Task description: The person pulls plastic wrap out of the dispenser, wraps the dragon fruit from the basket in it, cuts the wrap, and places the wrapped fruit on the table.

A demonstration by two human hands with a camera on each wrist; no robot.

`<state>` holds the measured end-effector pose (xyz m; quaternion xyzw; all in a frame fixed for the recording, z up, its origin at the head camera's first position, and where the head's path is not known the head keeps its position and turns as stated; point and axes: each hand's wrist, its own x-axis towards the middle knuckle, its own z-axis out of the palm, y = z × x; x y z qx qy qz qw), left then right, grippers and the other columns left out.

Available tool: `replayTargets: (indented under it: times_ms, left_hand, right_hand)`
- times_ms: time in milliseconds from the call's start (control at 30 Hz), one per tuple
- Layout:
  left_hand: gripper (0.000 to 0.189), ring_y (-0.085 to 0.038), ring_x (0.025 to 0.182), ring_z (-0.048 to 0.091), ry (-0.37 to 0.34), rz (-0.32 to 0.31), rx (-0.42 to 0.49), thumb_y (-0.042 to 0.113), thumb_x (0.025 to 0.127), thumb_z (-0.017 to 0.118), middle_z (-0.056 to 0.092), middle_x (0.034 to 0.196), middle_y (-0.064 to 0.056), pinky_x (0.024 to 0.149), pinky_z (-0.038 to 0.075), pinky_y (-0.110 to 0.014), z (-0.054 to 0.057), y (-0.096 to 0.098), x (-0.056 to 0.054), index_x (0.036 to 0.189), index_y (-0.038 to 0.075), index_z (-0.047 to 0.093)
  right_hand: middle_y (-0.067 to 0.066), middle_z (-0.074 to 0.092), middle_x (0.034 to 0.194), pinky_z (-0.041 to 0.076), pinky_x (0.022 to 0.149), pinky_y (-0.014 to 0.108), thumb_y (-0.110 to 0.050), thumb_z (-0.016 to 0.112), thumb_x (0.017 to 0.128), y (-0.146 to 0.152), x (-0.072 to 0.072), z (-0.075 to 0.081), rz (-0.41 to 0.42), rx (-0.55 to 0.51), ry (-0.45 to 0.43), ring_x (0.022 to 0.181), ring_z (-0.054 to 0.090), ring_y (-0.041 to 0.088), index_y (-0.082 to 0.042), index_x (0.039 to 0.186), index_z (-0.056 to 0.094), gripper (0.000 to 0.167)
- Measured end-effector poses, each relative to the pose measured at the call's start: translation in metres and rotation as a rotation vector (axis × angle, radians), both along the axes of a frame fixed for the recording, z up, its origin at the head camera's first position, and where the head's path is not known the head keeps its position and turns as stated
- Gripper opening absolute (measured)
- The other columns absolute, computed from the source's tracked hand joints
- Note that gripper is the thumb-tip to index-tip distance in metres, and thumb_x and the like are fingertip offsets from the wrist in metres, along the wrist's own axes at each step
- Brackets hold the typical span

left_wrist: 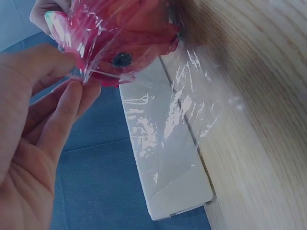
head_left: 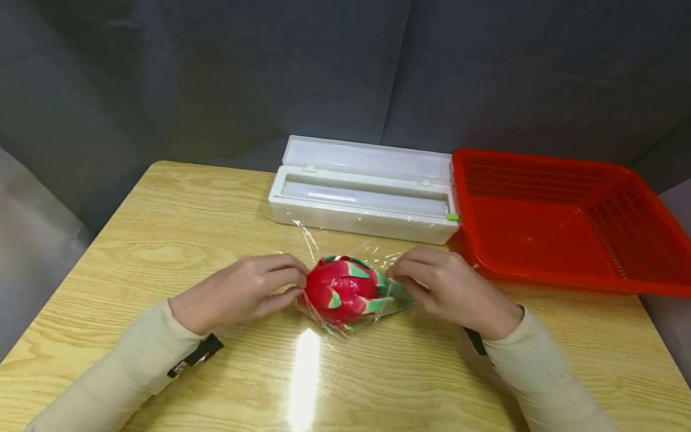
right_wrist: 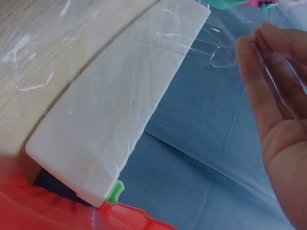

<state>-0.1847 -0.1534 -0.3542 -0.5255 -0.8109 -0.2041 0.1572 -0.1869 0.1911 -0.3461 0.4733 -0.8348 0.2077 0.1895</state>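
Dragon fruit (head_left: pixel 345 291), red with green-tipped scales, just below the middle of the head frame. Lies on its side on a wood-grain table (head_left: pixel 178 240), partly covered by clear, wrinkled cling film (left_wrist: pixel 180 96). In the left wrist view, fills the top of the frame, a dark round spot toward the viewer; in the right wrist view, shows only as a sliver at the upper right edge. At the fruit's left end, left hand (head_left: pixel 245 291), thumb and fingertips together, clamped on a gathered tuft of film. Beside the fruit's right end, right hand (head_left: pixel 448 288), thumb and fingertips together, clamped on the film's edge. On both forearms, cream sleeves (head_left: pixel 113 366); below the left wrist, a black strap (head_left: pixel 195 355). Behind the fruit, in the upper centre of the head frame, a white cling film dispenser (head_left: pixel 361 219), lid (head_left: pixel 367 157) raised, pale roll (head_left: pixel 367 197) inside, green slider (head_left: pixel 452 217) at the right end. Seen through loose film in both wrist views. At the right of the head frame, just beside the dispenser, a red plastic basket (head_left: pixel 545 240) with slotted walls. Across the top, a dark grey backdrop (head_left: pixel 270 72).
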Motion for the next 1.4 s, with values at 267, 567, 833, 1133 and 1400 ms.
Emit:
replayTargets:
  times_ms: [267,567,833,1133,1400]
  left_hand:
    - [0.023,-0.015,0.107,0.076,-0.068,0.013,-0.015,0.012,0.088,0.082,0.078,0.117,-0.005,0.091,0.062,-0.026,-0.001,0.001,-0.005,0.11,0.009,0.075]
    - [0.019,-0.004,0.094,0.073,-0.2,-0.015,-0.019,0.012,0.091,0.079,0.079,0.105,0.004,0.088,0.062,-0.022,0.003,0.004,-0.014,0.109,0.013,0.075]
    - [0.014,0.0,0.081,0.063,-0.243,0.022,-0.056,0.005,0.091,0.078,0.074,0.094,0.006,0.079,0.062,-0.02,0.012,0.01,-0.02,0.103,0.013,0.075]
    - [0.014,-0.002,0.081,0.064,-0.267,0.045,-0.058,0.005,0.091,0.077,0.076,0.096,0.005,0.079,0.062,-0.021,0.012,0.009,-0.024,0.103,0.011,0.076]
    - [0.013,-0.002,0.085,0.068,-0.339,0.032,-0.082,0.006,0.092,0.076,0.078,0.098,0.006,0.081,0.063,-0.023,0.012,0.005,-0.027,0.104,0.013,0.077]
  right_hand:
    - [-0.001,0.076,0.09,0.063,0.073,0.028,0.007,0.084,0.075,-0.005,-0.007,-0.009,0.045,-0.04,0.006,0.082,0.072,0.011,-0.008,0.093,0.076,0.025]
    - [-0.001,0.077,0.092,0.064,0.074,0.026,0.004,0.084,0.078,-0.01,-0.008,-0.018,0.041,-0.045,-0.031,0.083,0.073,0.01,-0.009,0.098,0.078,0.024]
    - [0.0,0.077,0.096,0.065,0.078,0.028,0.002,0.085,0.079,-0.011,-0.008,-0.021,0.01,-0.039,-0.071,0.087,0.073,0.011,-0.008,0.101,0.078,0.025]
    - [-0.001,0.078,0.098,0.064,0.079,0.027,-0.001,0.083,0.082,-0.013,-0.01,-0.023,-0.031,-0.074,-0.074,0.088,0.074,0.011,-0.009,0.103,0.077,0.023]
    - [0.0,0.079,0.099,0.064,0.082,0.031,-0.002,0.085,0.082,-0.016,-0.009,-0.026,-0.074,-0.11,-0.087,0.09,0.076,0.012,-0.01,0.102,0.078,0.023]
